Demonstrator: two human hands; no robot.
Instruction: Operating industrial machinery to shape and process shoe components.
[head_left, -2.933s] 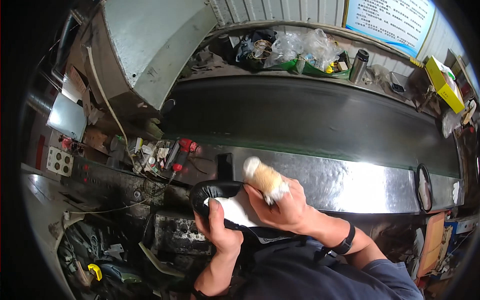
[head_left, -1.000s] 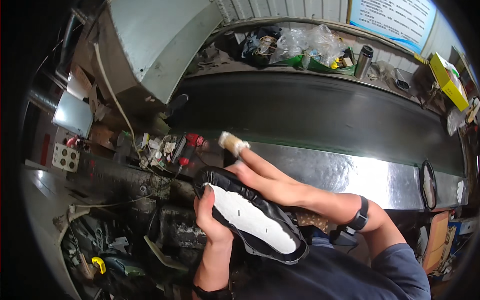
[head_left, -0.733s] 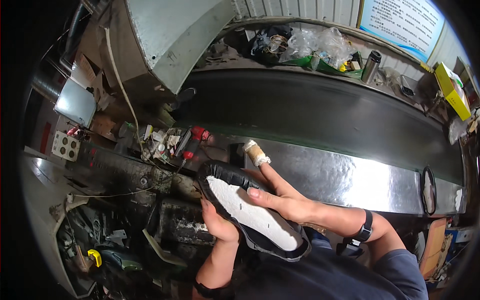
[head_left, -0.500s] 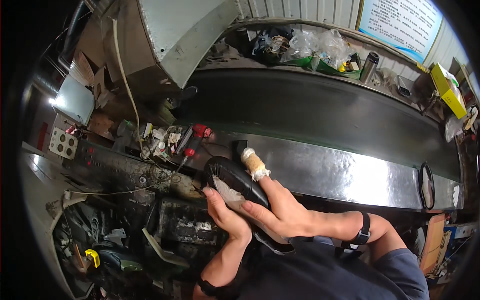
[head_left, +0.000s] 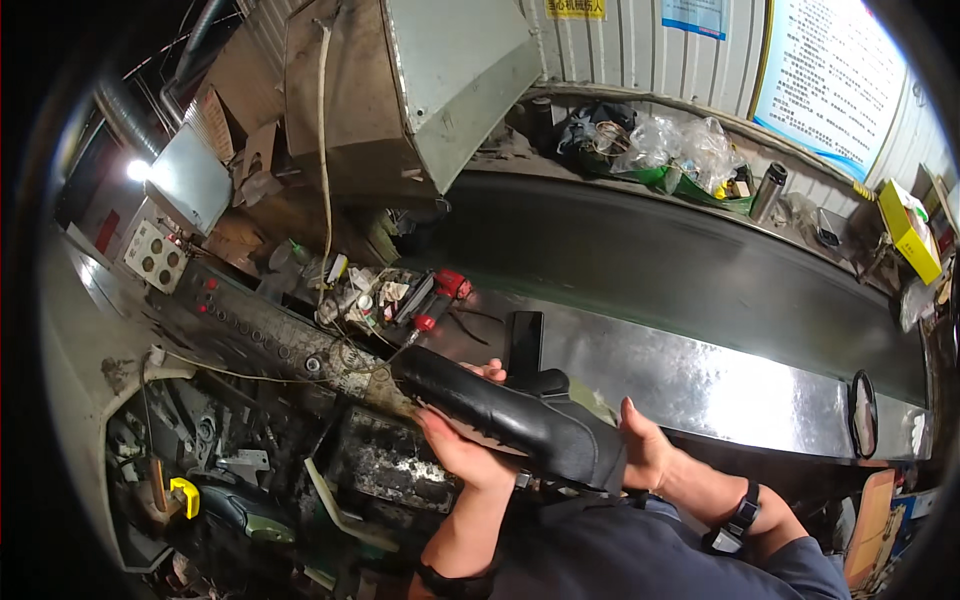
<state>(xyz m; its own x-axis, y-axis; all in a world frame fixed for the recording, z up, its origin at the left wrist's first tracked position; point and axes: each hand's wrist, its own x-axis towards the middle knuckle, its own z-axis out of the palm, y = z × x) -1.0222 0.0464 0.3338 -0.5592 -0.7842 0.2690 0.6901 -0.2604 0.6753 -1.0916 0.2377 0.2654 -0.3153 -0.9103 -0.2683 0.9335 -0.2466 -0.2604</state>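
A black leather shoe (head_left: pixel 505 415) lies on its side between my hands, its toe to the left and its heel by my right wrist. My left hand (head_left: pixel 465 455) is wrapped around the front part from below, and its fingertips show beyond the far edge. At the heel end, my right hand (head_left: pixel 648 450) grips the shoe with the thumb up; its other fingers are hidden behind the shoe. Something olive green (head_left: pixel 592 397) shows at the shoe's opening. Just beyond the shoe, a dark phone (head_left: pixel 525 342) lies on the metal strip.
Past the shiny metal strip (head_left: pixel 690 375) runs a dark conveyor belt (head_left: pixel 640 250). A red hand tool (head_left: pixel 440 298) and small clutter lie at left, by a button panel (head_left: pixel 250 325). A black-rimmed oval piece (head_left: pixel 863 410) rests at right. Bags, a flask (head_left: pixel 768 192) and a yellow box (head_left: pixel 908 232) line the back.
The shoe has been turned from its pale underside to its black side. My right hand has moved from the sole to the heel end. The view has shifted, and more of the phone shows.
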